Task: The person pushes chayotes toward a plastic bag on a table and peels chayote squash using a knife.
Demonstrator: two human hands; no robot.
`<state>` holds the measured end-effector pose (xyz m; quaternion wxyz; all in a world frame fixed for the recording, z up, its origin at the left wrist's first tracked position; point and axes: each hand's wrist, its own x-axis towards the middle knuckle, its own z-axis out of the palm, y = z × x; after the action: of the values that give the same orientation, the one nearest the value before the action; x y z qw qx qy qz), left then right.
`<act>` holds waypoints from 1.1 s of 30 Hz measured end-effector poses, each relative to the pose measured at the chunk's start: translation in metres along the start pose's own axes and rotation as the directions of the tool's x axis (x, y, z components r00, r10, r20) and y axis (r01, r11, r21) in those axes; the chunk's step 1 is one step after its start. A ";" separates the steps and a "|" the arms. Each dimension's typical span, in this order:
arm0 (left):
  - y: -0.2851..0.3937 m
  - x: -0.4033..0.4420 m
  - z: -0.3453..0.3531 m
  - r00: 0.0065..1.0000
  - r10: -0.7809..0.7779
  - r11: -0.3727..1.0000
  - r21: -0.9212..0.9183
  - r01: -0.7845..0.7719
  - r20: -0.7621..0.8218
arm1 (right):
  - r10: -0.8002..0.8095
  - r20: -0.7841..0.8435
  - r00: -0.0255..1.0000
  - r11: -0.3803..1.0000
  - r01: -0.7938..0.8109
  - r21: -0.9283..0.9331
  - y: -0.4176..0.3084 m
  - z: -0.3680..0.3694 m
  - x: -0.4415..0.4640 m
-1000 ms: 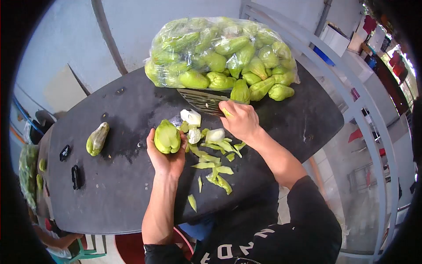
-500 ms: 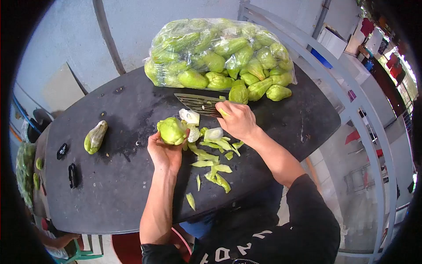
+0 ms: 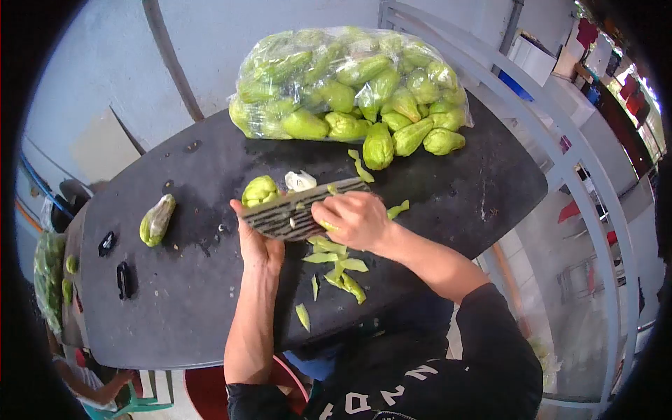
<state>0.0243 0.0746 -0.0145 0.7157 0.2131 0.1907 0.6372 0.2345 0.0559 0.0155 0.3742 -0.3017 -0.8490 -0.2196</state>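
A pale green chayote (image 3: 260, 189) rests in my left hand (image 3: 256, 246), with my fingers and palm cupped around it from below. My right hand (image 3: 353, 220) is closed around the handle of a broad-bladed knife (image 3: 273, 218) with dark stripes along its blade. The blade lies across the near side of the chayote and hides part of it and of my left fingers. Beneath and in front of my hands, strips of green peel (image 3: 341, 269) are scattered on the dark table (image 3: 189, 315). A whitish piece (image 3: 301, 180) sits just behind the blade.
A clear plastic bag (image 3: 343, 84) full of chayotes stands at the back, several spilling from its opening. One chayote (image 3: 157, 220) lies at the left, near two small black objects (image 3: 124, 280). A red tub (image 3: 210, 392) is below the front edge. A metal railing (image 3: 574, 182) borders the right.
My right hand has brought the knife down and left, from behind the peelings onto the chayote. A strip of peel now lies near the bag. My left hand has stayed nearly in place.
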 end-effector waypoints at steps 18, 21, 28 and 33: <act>-0.010 -0.011 0.004 0.997 0.048 0.802 0.593 -0.075 0.062 | -0.072 -0.026 0.997 0.997 0.072 -0.008 0.001 -0.005 0.003; -0.009 -0.006 0.006 0.962 0.263 0.702 0.668 -0.247 0.079 | -0.091 -0.005 0.996 0.995 0.091 -0.035 -0.004 -0.007 0.003; -0.011 -0.009 0.010 0.931 0.333 0.525 0.791 -0.313 0.147 | -0.063 0.001 0.998 0.997 0.063 -0.049 -0.006 -0.006 0.004; -0.011 -0.009 0.010 0.910 0.363 0.499 0.784 -0.370 0.199 | -0.048 0.008 0.999 0.999 0.048 -0.021 -0.010 -0.010 0.006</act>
<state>0.0374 0.0635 -0.0122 0.3887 0.5521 0.4064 0.6157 0.2295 0.0445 0.0252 0.3624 -0.2861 -0.8550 -0.2364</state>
